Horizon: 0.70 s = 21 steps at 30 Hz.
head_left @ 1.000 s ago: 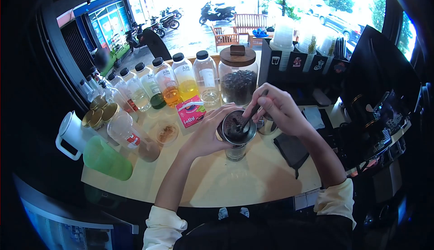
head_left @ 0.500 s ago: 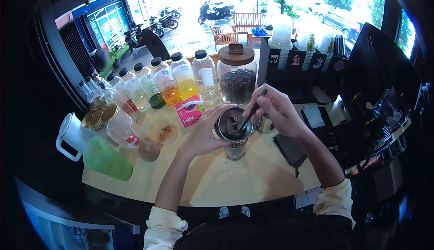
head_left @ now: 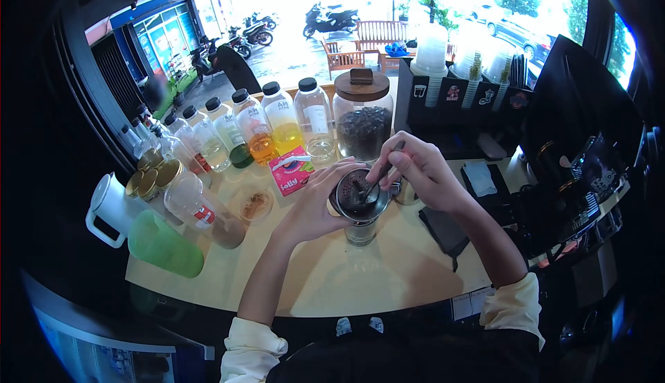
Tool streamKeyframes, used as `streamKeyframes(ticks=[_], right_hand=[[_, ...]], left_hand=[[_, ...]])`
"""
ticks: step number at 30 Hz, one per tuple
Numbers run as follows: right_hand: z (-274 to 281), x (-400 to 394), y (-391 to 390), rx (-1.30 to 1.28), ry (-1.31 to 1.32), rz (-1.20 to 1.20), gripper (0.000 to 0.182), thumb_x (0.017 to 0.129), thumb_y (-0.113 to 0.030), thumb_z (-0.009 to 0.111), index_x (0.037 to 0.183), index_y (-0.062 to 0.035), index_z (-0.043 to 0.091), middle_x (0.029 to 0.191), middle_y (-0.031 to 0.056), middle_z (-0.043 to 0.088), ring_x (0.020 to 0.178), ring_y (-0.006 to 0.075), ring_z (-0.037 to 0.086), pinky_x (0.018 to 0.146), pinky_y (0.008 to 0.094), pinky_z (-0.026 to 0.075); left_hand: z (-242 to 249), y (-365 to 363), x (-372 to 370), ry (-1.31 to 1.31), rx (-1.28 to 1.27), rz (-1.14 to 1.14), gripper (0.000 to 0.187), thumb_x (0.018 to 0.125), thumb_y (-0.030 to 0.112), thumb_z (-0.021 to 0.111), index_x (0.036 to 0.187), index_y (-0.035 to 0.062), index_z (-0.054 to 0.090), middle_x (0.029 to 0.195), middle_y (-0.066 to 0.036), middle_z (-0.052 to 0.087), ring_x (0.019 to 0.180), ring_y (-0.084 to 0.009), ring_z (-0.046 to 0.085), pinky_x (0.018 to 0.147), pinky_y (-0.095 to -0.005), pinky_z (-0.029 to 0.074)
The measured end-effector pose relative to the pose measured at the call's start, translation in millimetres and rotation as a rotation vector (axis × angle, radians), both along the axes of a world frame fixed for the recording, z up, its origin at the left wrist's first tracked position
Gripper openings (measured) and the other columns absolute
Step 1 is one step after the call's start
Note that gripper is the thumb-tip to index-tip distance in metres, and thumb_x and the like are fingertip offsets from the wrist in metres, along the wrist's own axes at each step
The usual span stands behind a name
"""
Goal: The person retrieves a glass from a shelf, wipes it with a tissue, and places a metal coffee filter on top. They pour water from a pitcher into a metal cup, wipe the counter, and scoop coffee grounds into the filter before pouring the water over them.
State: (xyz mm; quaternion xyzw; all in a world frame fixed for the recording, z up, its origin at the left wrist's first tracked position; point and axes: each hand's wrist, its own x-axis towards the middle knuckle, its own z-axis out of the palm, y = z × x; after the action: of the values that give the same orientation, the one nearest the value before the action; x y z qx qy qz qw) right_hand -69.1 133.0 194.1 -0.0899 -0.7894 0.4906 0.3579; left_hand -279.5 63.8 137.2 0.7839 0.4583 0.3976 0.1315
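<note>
My left hand (head_left: 313,206) is wrapped around the side of a round metal strainer cup (head_left: 348,188) with a perforated inside. The strainer is tilted toward me, above a clear glass (head_left: 361,235) standing on the counter. Whether the two touch is hard to see. My right hand (head_left: 418,168) pinches the handle of a dark spoon (head_left: 373,194), whose bowl is down inside the strainer. Some dark matter shows around the spoon. Just left of the strainer stands a pink "jolly" box (head_left: 291,175), and behind it a wooden-lidded jar (head_left: 364,130) holds dark pieces.
Black-capped bottles (head_left: 284,127) line the back of the counter (head_left: 312,286). On the left are a green tumbler (head_left: 165,243), a white pitcher (head_left: 111,210) and a small bowl of brown powder (head_left: 255,205). A dark cloth (head_left: 445,230) lies right, below a cup holder (head_left: 457,99).
The spoon has shifted slightly inside the strainer, with my right hand moving a little left and down. The strainer's tilt differs slightly; my left hand still grips it.
</note>
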Motion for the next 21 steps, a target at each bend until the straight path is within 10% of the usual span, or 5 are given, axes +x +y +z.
streamKeyframes(ticks=[21], right_hand=[[6.9, -13.0, 2.4, -0.041, -0.030, -0.036, 0.021, 0.098, -0.019, 0.044, 0.092, 0.0000, 0.049, 0.077, 0.0063, 0.064, 0.065, 0.0060, 0.059, 0.061, 0.0220, 0.051]], left_hand=[[-1.5, -1.8, -0.9, -0.026, -0.008, 0.034, 0.085, 0.055, 0.021, 0.083, 0.130, 0.0120, 0.044, 0.132, -0.013, 0.048, 0.124, -0.0312, 0.044, 0.104, -0.0434, 0.031]])
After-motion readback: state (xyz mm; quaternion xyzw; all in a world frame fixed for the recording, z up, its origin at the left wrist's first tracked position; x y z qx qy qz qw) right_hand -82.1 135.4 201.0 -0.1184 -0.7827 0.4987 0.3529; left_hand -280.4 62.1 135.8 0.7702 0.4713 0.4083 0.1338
